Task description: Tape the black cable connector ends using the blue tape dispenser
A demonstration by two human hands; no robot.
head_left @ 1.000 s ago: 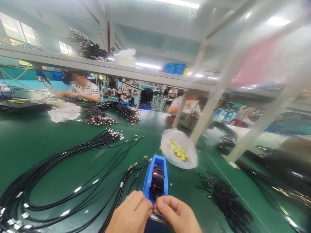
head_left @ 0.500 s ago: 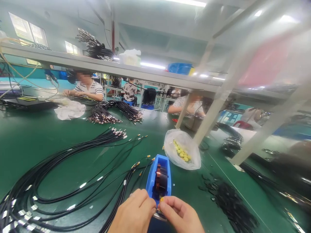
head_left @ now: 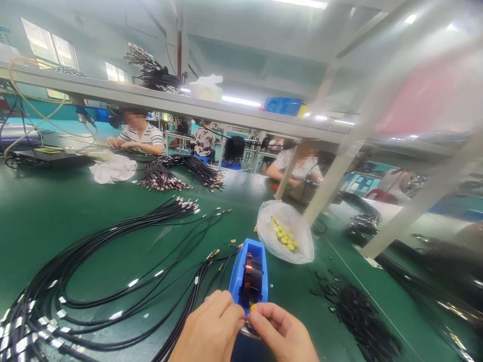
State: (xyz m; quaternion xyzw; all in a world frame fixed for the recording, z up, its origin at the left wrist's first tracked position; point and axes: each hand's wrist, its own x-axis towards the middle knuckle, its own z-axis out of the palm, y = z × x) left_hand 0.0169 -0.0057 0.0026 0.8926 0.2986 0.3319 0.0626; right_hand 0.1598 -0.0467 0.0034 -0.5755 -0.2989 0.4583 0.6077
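A busy workshop with bright ceiling lights and a long green counter [head_left: 75, 216] running away from the viewer. A grey shelf [head_left: 188, 106] on white posts crosses above it, carrying a bundle of black cables and blue bins.

At the bottom centre, the person's two hands meet at the near end of a blue tape dispenser [head_left: 249, 274]. The dispenser stands on the counter just beyond the fingers and holds a roll of amber tape [head_left: 252, 280] upright in its slot. The left hand [head_left: 211, 334] is curled, fingertips pressed toward the dispenser's near end. The right hand [head_left: 285, 334] pinches something small and yellowish between thumb and forefinger right at that end; what it is cannot be told. The two hands touch at the fingertips.

To the left, a large loop of thin black cables [head_left: 94, 281] lies spread over the counter, its metal-tipped ends fanning out toward the dispenser and further back. Just beyond the dispenser to the right sits a clear plastic bag [head_left: 287, 221] with small yellow pieces [head_left: 284, 235] inside. To the right of the hands lies a heap of short black pieces [head_left: 354, 311].

Further back rest another cable bundle [head_left: 181, 176] and a white cloth [head_left: 113, 168]. Across the counter, two other people sit at work: one in a striped shirt [head_left: 145, 136] on the left, one in a patterned top [head_left: 298, 166] near the middle.
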